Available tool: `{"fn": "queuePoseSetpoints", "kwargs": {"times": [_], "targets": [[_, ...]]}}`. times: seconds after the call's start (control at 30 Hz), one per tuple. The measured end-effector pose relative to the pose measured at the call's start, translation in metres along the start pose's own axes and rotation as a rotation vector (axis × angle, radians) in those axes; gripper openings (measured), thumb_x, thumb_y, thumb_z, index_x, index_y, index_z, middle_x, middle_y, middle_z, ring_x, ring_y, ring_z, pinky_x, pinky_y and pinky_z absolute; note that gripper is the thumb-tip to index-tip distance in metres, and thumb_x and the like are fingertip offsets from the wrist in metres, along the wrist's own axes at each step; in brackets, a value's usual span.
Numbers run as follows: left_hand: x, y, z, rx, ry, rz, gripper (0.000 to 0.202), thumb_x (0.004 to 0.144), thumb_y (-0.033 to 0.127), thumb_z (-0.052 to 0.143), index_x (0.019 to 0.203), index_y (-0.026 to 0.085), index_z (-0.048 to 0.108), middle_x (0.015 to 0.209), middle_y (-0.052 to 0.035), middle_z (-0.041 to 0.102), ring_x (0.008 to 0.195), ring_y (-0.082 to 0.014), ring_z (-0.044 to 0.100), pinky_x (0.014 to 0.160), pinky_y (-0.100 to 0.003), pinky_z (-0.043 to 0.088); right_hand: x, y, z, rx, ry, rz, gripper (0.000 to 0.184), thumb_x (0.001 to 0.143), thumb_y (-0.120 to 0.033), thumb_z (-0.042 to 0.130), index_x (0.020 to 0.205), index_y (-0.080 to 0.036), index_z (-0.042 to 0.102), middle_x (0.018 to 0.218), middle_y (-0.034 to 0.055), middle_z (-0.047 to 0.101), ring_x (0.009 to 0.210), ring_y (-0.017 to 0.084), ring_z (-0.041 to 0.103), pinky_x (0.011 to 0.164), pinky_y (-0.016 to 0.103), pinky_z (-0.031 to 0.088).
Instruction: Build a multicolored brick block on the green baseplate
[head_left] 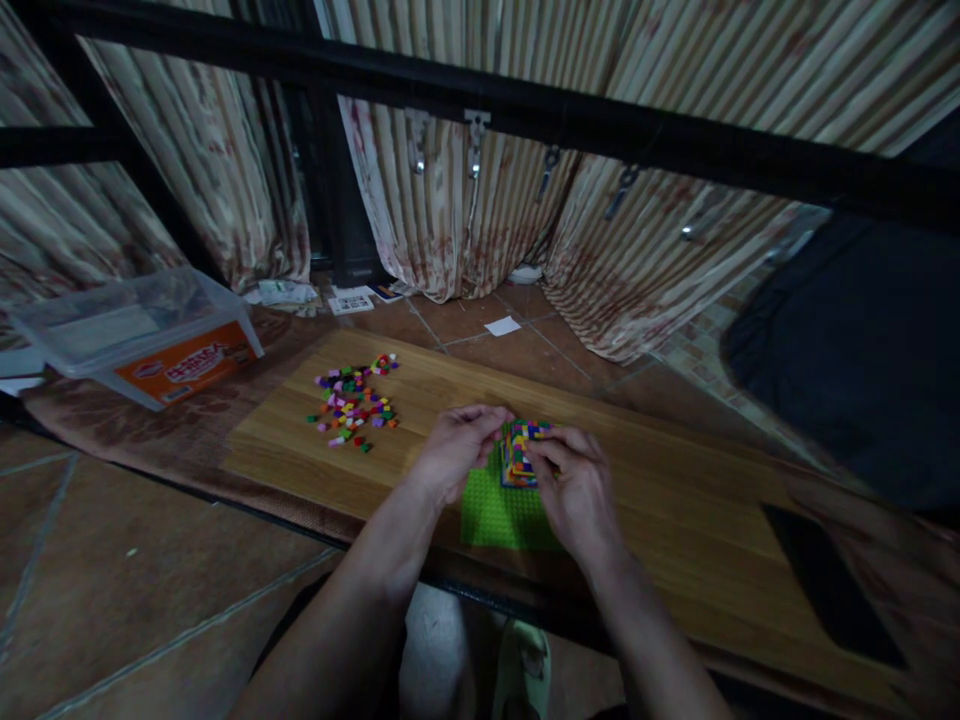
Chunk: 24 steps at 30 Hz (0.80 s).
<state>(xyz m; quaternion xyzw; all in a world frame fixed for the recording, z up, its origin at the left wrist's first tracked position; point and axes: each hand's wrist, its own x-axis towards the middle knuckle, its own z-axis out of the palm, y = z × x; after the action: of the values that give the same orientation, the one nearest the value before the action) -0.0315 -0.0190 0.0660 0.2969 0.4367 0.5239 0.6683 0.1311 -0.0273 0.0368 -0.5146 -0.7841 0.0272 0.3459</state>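
A green studded baseplate (495, 515) lies on the wooden board, and a many-coloured structure of small building bricks (517, 462) stands on its far part. My left hand (459, 448) is at the structure's left side, thumb and fingertips drawn together. Whatever those fingertips hold, if anything, is too small to make out. From the right, my right hand (577, 478) reaches over the structure in a pinch, its fingertips at the upper bricks. It covers part of the structure and baseplate, and I cannot tell whether a loose brick is between its fingers.
Loose coloured bricks (352, 405) lie scattered on the left of the wooden board (675, 500). A clear plastic box (180, 345) with an orange label stands farther left. A dark flat object (829, 580) lies at the right end. A black bar (525, 95) crosses before the curtains.
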Motion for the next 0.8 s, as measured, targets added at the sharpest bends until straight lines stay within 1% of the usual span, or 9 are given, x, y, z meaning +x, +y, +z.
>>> {"fn": "queuePoseSetpoints", "kwargs": {"times": [0.1, 0.23, 0.33, 0.4, 0.47, 0.6, 0.73, 0.8], "targets": [[0.0, 0.0, 0.001, 0.016, -0.005, -0.022, 0.017, 0.073, 0.026, 0.067, 0.077, 0.009, 0.068, 0.059, 0.0041, 0.046, 0.04, 0.0001, 0.03, 0.038, -0.016, 0.014, -0.001, 0.0, -0.002, 0.036, 0.015, 0.019, 0.016, 0.085, -0.021, 0.058, 0.085, -0.023, 0.074, 0.094, 0.0068, 0.063, 0.091, 0.023, 0.055, 0.082, 0.04, 0.046], [0.0, 0.0, 0.002, 0.005, -0.015, -0.044, 0.013, 0.072, 0.018, 0.063, 0.078, 0.008, 0.069, 0.059, 0.003, 0.047, 0.04, 0.0, 0.031, 0.038, -0.016, 0.012, -0.001, 0.002, -0.005, 0.141, 0.063, 0.058, 0.018, 0.086, -0.024, 0.057, 0.089, -0.025, 0.075, 0.095, 0.0061, 0.065, 0.092, 0.022, 0.056, 0.082, 0.039, 0.047], [0.0, 0.0, 0.004, -0.025, -0.04, -0.051, 0.014, 0.072, 0.015, 0.061, 0.079, 0.008, 0.069, 0.06, 0.0024, 0.048, 0.04, 0.0, 0.031, 0.038, -0.016, 0.012, 0.002, 0.004, -0.009, 0.248, 0.157, 0.127, 0.018, 0.086, -0.027, 0.057, 0.094, -0.025, 0.074, 0.094, 0.0055, 0.066, 0.092, 0.021, 0.059, 0.083, 0.038, 0.047], [0.0, -0.001, 0.005, -0.048, -0.075, -0.063, 0.016, 0.072, 0.015, 0.06, 0.083, 0.008, 0.069, 0.059, 0.0022, 0.048, 0.04, -0.0001, 0.031, 0.038, -0.016, 0.012, 0.004, 0.004, -0.011, 0.361, 0.191, 0.195, 0.018, 0.086, -0.029, 0.058, 0.094, -0.024, 0.073, 0.092, 0.0052, 0.068, 0.089, 0.02, 0.061, 0.08, 0.036, 0.048], [-0.001, -0.002, 0.007, -0.069, -0.11, -0.077, 0.018, 0.073, 0.015, 0.06, 0.087, 0.009, 0.069, 0.058, 0.0022, 0.049, 0.039, -0.0004, 0.03, 0.038, -0.016, 0.012, 0.007, 0.001, -0.011, 0.503, 0.155, 0.258, 0.019, 0.085, -0.032, 0.058, 0.094, -0.023, 0.073, 0.091, 0.0047, 0.069, 0.086, 0.019, 0.063, 0.077, 0.033, 0.049], [-0.004, -0.003, 0.012, -0.099, -0.153, -0.067, 0.023, 0.072, 0.017, 0.064, 0.093, 0.01, 0.068, 0.056, 0.0027, 0.05, 0.038, -0.0007, 0.031, 0.038, -0.015, 0.014, 0.009, -0.012, -0.008, 0.753, 0.029, 0.333, 0.021, 0.081, -0.035, 0.064, 0.096, -0.023, 0.072, 0.09, 0.0035, 0.071, 0.081, 0.017, 0.064, 0.073, 0.031, 0.049], [-0.006, -0.005, 0.015, -0.112, -0.203, -0.064, 0.029, 0.071, 0.019, 0.068, 0.099, 0.01, 0.069, 0.055, 0.0028, 0.051, 0.038, -0.0011, 0.031, 0.037, -0.015, 0.013, 0.011, -0.019, -0.004, 0.942, 0.024, 0.431, 0.014, 0.078, -0.032, 0.067, 0.085, -0.021, 0.072, 0.073, 0.0003, 0.07, 0.069, 0.015, 0.062, 0.069, 0.029, 0.048], [-0.006, -0.006, 0.015, -0.134, -0.217, -0.079, 0.031, 0.07, 0.018, 0.068, 0.099, 0.01, 0.069, 0.053, 0.003, 0.05, 0.037, -0.0013, 0.031, 0.037, -0.016, 0.012, 0.012, -0.02, -0.004, 0.991, 0.029, 0.464, 0.011, 0.076, -0.03, 0.069, 0.08, -0.021, 0.072, 0.069, -0.0006, 0.069, 0.066, 0.014, 0.061, 0.068, 0.028, 0.048]]}}
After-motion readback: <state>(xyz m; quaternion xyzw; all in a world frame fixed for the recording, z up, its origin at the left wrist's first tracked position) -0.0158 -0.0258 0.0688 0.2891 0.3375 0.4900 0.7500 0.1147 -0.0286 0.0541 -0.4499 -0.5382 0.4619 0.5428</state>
